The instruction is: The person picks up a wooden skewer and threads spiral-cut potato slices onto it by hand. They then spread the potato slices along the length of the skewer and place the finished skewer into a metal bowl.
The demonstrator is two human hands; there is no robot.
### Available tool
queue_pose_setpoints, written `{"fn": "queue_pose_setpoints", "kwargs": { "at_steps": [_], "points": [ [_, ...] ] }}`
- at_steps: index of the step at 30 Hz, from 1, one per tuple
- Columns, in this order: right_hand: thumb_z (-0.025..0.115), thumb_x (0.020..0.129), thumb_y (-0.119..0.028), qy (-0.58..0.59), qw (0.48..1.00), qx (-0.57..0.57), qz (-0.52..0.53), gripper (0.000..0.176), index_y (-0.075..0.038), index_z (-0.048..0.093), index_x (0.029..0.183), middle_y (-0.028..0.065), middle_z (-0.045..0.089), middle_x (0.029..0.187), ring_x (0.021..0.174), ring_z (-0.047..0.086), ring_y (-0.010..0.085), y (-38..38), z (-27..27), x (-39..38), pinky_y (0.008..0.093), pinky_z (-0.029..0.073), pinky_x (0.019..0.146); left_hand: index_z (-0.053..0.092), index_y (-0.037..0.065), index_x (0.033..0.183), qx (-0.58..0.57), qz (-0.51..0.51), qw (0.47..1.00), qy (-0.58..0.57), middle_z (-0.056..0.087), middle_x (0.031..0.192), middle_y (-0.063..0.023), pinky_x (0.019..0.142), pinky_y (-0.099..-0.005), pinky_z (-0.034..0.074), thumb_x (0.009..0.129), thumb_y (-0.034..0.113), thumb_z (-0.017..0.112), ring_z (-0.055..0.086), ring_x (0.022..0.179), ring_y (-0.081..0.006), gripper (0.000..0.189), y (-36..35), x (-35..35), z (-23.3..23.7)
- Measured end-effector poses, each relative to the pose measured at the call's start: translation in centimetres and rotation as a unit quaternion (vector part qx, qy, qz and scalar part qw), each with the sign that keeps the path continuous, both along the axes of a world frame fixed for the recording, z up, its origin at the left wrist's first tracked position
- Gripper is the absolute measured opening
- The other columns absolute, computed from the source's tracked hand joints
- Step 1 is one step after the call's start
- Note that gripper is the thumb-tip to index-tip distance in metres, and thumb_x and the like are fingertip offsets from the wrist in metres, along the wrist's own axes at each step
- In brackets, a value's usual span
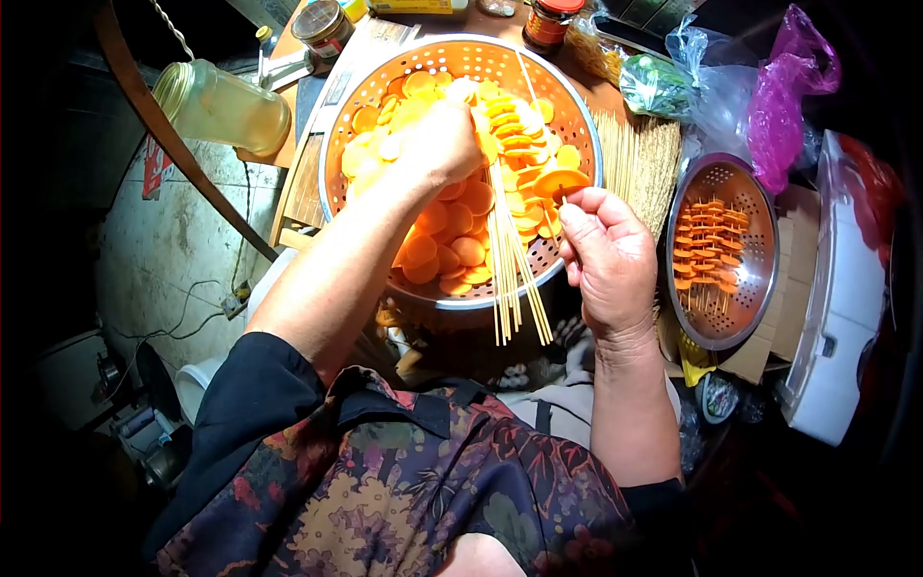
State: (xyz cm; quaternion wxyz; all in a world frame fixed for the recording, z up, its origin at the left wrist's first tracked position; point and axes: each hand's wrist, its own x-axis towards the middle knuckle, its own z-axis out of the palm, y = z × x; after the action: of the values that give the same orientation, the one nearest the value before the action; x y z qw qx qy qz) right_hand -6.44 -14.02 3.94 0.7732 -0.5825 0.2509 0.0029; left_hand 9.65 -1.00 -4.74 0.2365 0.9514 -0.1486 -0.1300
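Observation:
A large perforated metal colander [336, 183] in front of me holds many thin, round orange vegetable slices [421, 248]. My left hand [447, 144] reaches into it, fingers curled among the slices. Glare and the hand's own back hide what those fingers grip. At the colander's right side my right hand [612, 252] pinches a thin skewer between thumb and forefinger, with one orange slice [561, 183] at its tip. Between the hands, a loose bundle of wooden skewers [508, 264] lies over the near rim. Beyond it, a row of slices [512, 128] stands stacked edge-on.
An oval perforated basket [681, 310] on the right holds several loaded skewers [710, 245]. More bare sticks [642, 168] lie beside the colander. Left stands a large glass jar [226, 106]; a red-lidded jar [548, 27] and plastic bags [779, 96] are at the back.

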Motion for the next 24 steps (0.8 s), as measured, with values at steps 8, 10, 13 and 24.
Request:
{"fn": "queue_pose_setpoints", "kwargs": {
  "at_steps": [8, 10, 13, 24],
  "points": [
    [0.057, 0.085, -0.008, 0.019, 0.997, -0.012, 0.072, 0.011, 0.0, 0.057, 0.094, -0.0018, 0.054, 0.063, 0.049, 0.044, 0.0015, 0.6, 0.0, -0.3, 0.0155, 0.034, 0.042, 0.055, 0.012, 0.072, -0.33, 0.163, 0.891, 0.264, 0.059, 0.068, -0.0014, 0.049, -0.022, 0.044, 0.072, 0.013, 0.069, 0.056, 0.056, -0.0109, 0.014, 3.9, 1.4, 4.2],
    [0.057, 0.085, -0.007, 0.023, 0.993, -0.026, 0.113, 0.011, 0.001, 0.057, 0.092, -0.0029, 0.053, 0.063, 0.053, 0.045, 0.0012, 1.1, 0.2, -0.3, 0.0155, 0.035, 0.047, 0.056, 0.007, 0.083, -0.41, 0.193, 0.845, 0.284, 0.061, 0.075, -0.0041, 0.049, -0.0192, 0.046, 0.072, 0.01, 0.068, 0.056, 0.057, -0.0099, 0.016, 4.7, 1.3, 5.4],
    [0.057, 0.084, -0.006, 0.02, 0.987, -0.038, 0.153, 0.01, 0.001, 0.056, 0.091, -0.0043, 0.051, 0.064, 0.056, 0.044, 0.0007, 1.6, 0.1, -0.2, 0.0157, 0.035, 0.051, 0.055, 0.004, 0.09, -0.474, 0.217, 0.802, 0.292, 0.061, 0.078, -0.0055, 0.05, -0.018, 0.047, 0.073, 0.009, 0.067, 0.057, 0.057, -0.0097, 0.021, 6.0, 1.3, 5.6],
    [0.057, 0.083, -0.003, 0.022, 0.986, -0.04, 0.159, 0.008, 0.001, 0.057, 0.09, -0.0058, 0.05, 0.065, 0.056, 0.043, 0.0005, 2.5, -0.3, 0.1, 0.0157, 0.036, 0.051, 0.055, 0.0, 0.087, -0.541, 0.298, 0.737, 0.274, 0.06, 0.074, -0.0068, 0.053, -0.0211, 0.05, 0.075, 0.005, 0.062, 0.058, 0.059, -0.0104, 0.014, 7.4, 1.8, 5.5]
  ]
}}
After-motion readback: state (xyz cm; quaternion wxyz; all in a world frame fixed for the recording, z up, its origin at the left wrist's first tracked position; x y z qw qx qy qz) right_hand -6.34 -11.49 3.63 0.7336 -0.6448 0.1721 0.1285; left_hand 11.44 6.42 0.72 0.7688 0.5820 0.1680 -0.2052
